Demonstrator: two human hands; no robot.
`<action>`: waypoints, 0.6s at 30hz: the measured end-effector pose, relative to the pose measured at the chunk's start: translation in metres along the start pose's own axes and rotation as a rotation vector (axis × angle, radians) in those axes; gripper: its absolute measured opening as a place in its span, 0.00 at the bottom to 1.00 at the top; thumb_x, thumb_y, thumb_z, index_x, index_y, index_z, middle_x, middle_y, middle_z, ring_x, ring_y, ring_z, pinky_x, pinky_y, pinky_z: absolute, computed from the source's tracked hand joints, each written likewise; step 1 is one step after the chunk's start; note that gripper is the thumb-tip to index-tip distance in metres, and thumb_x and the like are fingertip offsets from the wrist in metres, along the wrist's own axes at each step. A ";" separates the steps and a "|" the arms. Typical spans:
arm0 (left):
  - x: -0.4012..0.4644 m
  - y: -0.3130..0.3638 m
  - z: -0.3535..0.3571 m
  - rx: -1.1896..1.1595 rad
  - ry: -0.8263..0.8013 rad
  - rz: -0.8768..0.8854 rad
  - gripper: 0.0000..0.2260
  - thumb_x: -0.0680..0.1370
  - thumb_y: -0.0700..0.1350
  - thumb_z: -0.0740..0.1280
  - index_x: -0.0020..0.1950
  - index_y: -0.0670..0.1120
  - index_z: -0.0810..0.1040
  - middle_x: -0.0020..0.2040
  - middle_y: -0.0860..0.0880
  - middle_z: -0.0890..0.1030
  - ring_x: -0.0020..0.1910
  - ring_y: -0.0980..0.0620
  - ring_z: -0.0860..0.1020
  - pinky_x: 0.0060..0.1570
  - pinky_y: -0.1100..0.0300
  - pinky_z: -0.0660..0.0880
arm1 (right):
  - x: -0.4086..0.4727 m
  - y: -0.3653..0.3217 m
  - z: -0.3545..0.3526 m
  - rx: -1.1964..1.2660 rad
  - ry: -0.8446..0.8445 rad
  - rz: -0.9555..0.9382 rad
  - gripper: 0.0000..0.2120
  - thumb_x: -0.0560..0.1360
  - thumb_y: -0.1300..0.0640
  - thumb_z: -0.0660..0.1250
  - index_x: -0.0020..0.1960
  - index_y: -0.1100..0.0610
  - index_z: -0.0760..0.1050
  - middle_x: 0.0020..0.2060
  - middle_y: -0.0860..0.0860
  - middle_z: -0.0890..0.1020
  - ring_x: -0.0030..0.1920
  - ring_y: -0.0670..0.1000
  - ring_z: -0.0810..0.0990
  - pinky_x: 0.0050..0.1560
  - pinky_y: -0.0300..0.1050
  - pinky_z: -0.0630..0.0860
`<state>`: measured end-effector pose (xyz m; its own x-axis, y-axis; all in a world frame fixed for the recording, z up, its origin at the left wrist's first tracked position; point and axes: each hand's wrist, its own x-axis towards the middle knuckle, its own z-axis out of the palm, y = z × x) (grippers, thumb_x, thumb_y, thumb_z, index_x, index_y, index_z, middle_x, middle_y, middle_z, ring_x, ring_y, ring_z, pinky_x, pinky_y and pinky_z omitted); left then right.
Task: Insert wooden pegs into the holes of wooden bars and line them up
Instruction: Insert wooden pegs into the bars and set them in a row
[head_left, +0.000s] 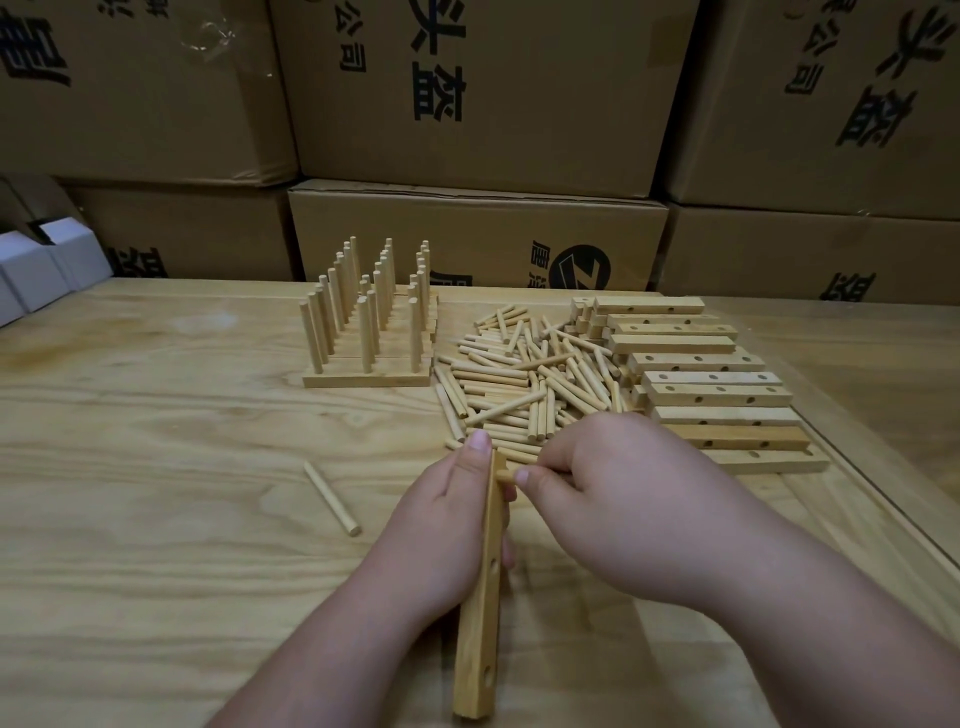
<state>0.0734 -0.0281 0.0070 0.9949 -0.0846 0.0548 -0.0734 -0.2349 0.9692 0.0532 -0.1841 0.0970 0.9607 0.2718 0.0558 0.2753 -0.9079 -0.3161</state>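
Bar (480, 597) sits low centre of the frame, held on edge and running from the bottom edge up toward mid-frame, its holed face turned right; two holes show near the lower end and one at about mid-length. Left hand (441, 525) grips the bar from the left side, thumb lying up along its top end, fingers wrapped behind. Right hand (613, 499) pinches a peg (504, 475) between thumb and forefinger, the peg's tip meeting the bar's right face near the upper end; only a short stub of the peg shows, the rest is hidden by the fingers. Whether the peg is already in a hole cannot be told. A single loose peg (332, 499) lies on the worktop (156, 467) left of the hands, angled, apart from everything else. Peg pile (524, 379) is heaped at centre frame just above the hands. Right of the pile, stacked empty bars (711, 384) run in overlapping rows toward the right edge, holes visible on several. Upper centre-left of the frame, finished bars (369, 332) stand lined up side by side, each with three upright pegs, forming three columns. Cardboard boxes (478, 93) with black printing fill the background wall. Small white boxes (41, 270) sit at the far left edge, partly cut off.
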 end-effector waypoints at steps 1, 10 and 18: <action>0.000 0.000 -0.001 -0.007 -0.011 -0.009 0.29 0.80 0.68 0.48 0.40 0.50 0.77 0.28 0.46 0.81 0.29 0.53 0.80 0.38 0.56 0.74 | 0.002 0.002 0.001 0.032 -0.013 -0.005 0.22 0.80 0.42 0.63 0.32 0.53 0.74 0.24 0.49 0.74 0.27 0.46 0.72 0.28 0.46 0.67; -0.001 0.004 0.004 0.072 0.045 -0.003 0.29 0.82 0.65 0.46 0.37 0.50 0.77 0.28 0.49 0.81 0.29 0.57 0.80 0.40 0.55 0.73 | 0.009 0.009 0.004 0.113 -0.048 0.031 0.23 0.80 0.43 0.65 0.31 0.54 0.75 0.20 0.46 0.71 0.23 0.46 0.69 0.26 0.44 0.65; -0.001 0.005 0.004 0.088 0.016 -0.010 0.28 0.82 0.65 0.46 0.41 0.50 0.77 0.28 0.49 0.81 0.30 0.57 0.80 0.40 0.55 0.73 | 0.013 0.015 -0.002 0.180 -0.142 0.039 0.19 0.81 0.43 0.65 0.39 0.54 0.83 0.22 0.48 0.71 0.24 0.45 0.69 0.27 0.43 0.67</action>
<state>0.0713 -0.0333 0.0112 0.9966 -0.0665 0.0496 -0.0684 -0.3196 0.9451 0.0702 -0.1950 0.0944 0.9524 0.2913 -0.0897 0.2150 -0.8506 -0.4799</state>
